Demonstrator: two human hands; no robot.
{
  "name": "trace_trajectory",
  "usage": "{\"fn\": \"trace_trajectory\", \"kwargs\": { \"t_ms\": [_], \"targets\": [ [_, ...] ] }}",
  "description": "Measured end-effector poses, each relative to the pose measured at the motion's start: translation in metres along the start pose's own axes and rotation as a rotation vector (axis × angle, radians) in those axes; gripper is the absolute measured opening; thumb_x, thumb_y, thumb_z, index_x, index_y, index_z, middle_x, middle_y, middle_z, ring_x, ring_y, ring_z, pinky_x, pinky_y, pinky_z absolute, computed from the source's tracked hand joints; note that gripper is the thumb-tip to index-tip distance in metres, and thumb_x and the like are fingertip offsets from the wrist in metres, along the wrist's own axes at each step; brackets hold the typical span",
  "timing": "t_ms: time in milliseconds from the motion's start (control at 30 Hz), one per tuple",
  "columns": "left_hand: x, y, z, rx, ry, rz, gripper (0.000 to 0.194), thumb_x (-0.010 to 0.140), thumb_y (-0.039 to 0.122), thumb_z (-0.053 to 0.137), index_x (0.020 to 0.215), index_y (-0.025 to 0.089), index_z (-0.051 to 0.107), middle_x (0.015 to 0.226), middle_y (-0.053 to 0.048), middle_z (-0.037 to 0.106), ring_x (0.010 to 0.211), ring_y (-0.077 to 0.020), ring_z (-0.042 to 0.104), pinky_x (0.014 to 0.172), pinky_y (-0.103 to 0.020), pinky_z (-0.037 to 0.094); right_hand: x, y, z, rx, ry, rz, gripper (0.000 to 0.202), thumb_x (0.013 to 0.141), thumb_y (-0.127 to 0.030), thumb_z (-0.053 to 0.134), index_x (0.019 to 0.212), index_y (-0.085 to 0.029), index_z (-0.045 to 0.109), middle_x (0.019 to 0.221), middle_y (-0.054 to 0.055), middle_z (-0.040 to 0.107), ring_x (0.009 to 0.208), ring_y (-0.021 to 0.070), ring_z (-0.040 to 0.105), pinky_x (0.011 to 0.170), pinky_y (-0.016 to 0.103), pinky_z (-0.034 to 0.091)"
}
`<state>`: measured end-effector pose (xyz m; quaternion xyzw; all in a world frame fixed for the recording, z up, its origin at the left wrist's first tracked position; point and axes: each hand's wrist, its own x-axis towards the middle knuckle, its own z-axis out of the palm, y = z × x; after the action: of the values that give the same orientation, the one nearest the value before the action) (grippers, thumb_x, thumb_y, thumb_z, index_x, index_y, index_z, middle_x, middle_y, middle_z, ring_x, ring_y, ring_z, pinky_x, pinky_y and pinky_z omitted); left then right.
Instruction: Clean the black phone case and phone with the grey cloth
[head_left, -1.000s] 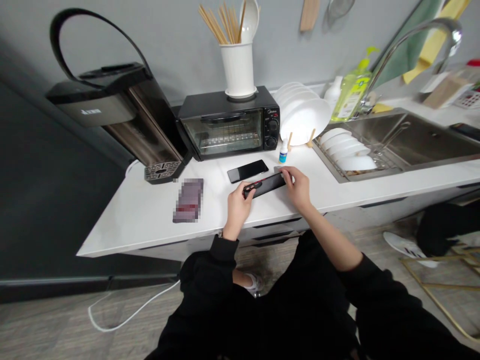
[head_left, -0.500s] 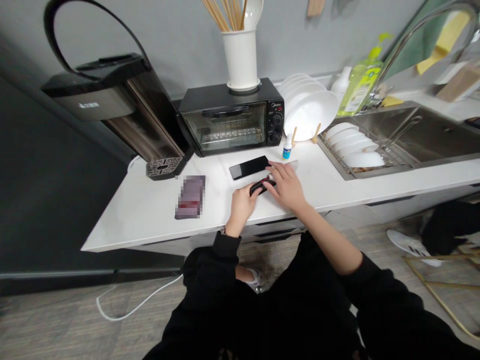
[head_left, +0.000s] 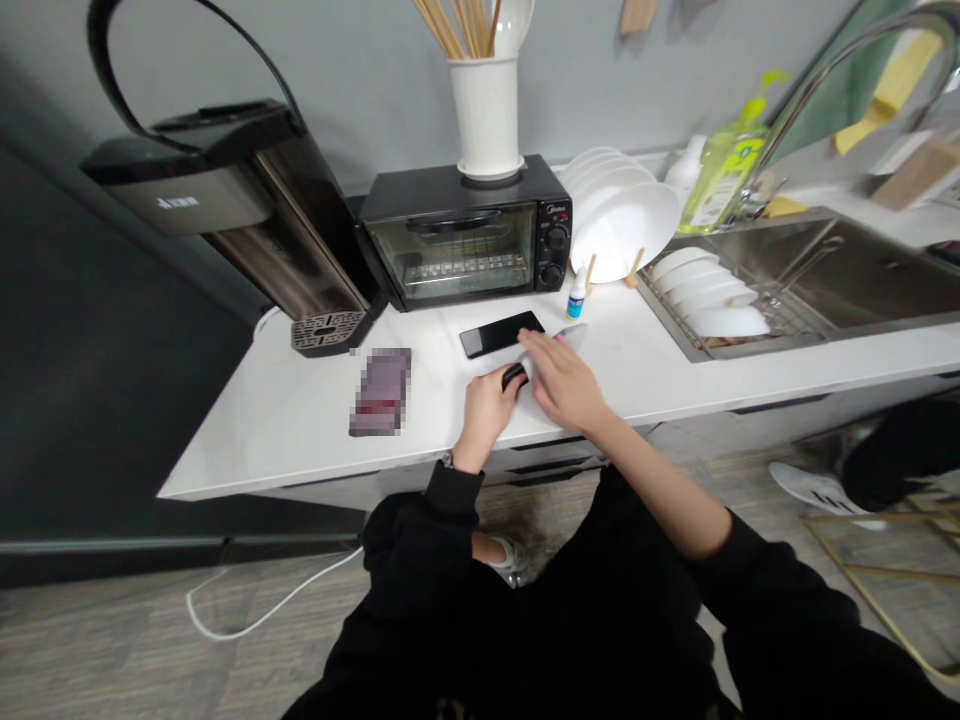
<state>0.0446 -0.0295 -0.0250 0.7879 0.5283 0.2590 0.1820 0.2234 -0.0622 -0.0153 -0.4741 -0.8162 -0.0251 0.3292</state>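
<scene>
My left hand point(head_left: 489, 408) is closed around the black handle of a knife point(head_left: 514, 375), low over the white counter. The knife's pale blade points to the right, and its tip shows beyond my right hand point(head_left: 566, 382). That hand lies across the blade with its fingers stretched out, hiding most of it; whether it touches the blade I cannot tell. Just behind my hands lies a black smartphone point(head_left: 499, 335), flat on the counter. A small white bottle with a blue label point(head_left: 575, 297) stands a little behind the blade tip.
A black toaster oven point(head_left: 457, 250) bears a white utensil holder point(head_left: 486, 115). Left of it stands a tall dispenser point(head_left: 217, 200). A blurred purple packet point(head_left: 381, 392) lies at left. White plates point(head_left: 626, 225) stand in a rack beside the sink point(head_left: 847, 275). A person's shoe point(head_left: 814, 490) shows at right.
My right hand has shifted slightly left along the knife, and its fingers have straightened over the blade. My left hand keeps its hold on the handle.
</scene>
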Motion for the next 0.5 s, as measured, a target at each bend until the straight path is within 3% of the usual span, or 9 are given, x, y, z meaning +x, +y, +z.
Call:
{"fn": "trace_trajectory", "kwargs": {
  "t_ms": [67, 133, 333, 400, 500],
  "targets": [
    [0.0, 0.001, 0.0, -0.055, 0.02, 0.022, 0.026, 0.104, 0.029, 0.06, 0.121, 0.022, 0.078, 0.111, -0.01, 0.083, 0.099, -0.025, 0.078, 0.087, -0.029, 0.055, 0.002, 0.014, -0.004, -0.093, 0.078, 0.195, 0.074, 0.086, -0.018, 0.051, 0.157, -0.008, 0.038, 0.166, 0.022, 0.043, 0.157, 0.0369, 0.035, 0.129, 0.065, 0.023],
    [0.001, 0.002, 0.0, -0.08, 0.033, 0.027, 0.027, 0.104, 0.032, 0.06, 0.122, 0.022, 0.077, 0.111, -0.01, 0.083, 0.098, -0.0253, 0.078, 0.087, -0.03, 0.055, 0.002, 0.01, -0.002, -0.126, 0.095, 0.25, 0.075, 0.079, -0.016, 0.054, 0.152, -0.005, 0.043, 0.163, 0.025, 0.045, 0.159, 0.0408, 0.03, 0.129, 0.069, 0.018],
    [0.002, 0.001, 0.001, 0.051, -0.027, -0.052, 0.026, 0.095, 0.01, 0.06, 0.114, 0.009, 0.078, 0.105, -0.019, 0.08, 0.098, -0.0294, 0.076, 0.091, -0.036, 0.055, -0.002, -0.052, 0.018, 0.077, -0.057, -0.12, 0.08, 0.079, -0.013, 0.049, 0.158, -0.005, 0.036, 0.165, 0.021, 0.044, 0.16, 0.0321, 0.03, 0.132, 0.06, 0.019],
    [0.002, 0.0, 0.001, 0.057, -0.024, -0.057, 0.029, 0.092, 0.006, 0.061, 0.117, 0.007, 0.077, 0.107, -0.019, 0.08, 0.1, -0.03, 0.076, 0.092, -0.036, 0.055, -0.001, -0.047, 0.017, 0.076, -0.087, -0.184, 0.081, 0.081, -0.012, 0.047, 0.161, -0.007, 0.033, 0.165, 0.019, 0.045, 0.158, 0.0296, 0.034, 0.132, 0.057, 0.023],
    [0.001, 0.0, 0.001, 0.019, -0.016, -0.024, 0.025, 0.098, 0.016, 0.061, 0.116, 0.015, 0.078, 0.106, -0.014, 0.082, 0.1, -0.0279, 0.077, 0.09, -0.033, 0.056, 0.004, -0.01, 0.008, -0.022, -0.026, -0.055, 0.078, 0.079, -0.009, 0.047, 0.157, -0.007, 0.04, 0.159, 0.019, 0.052, 0.153, 0.0321, 0.041, 0.131, 0.058, 0.025]
  ]
}}
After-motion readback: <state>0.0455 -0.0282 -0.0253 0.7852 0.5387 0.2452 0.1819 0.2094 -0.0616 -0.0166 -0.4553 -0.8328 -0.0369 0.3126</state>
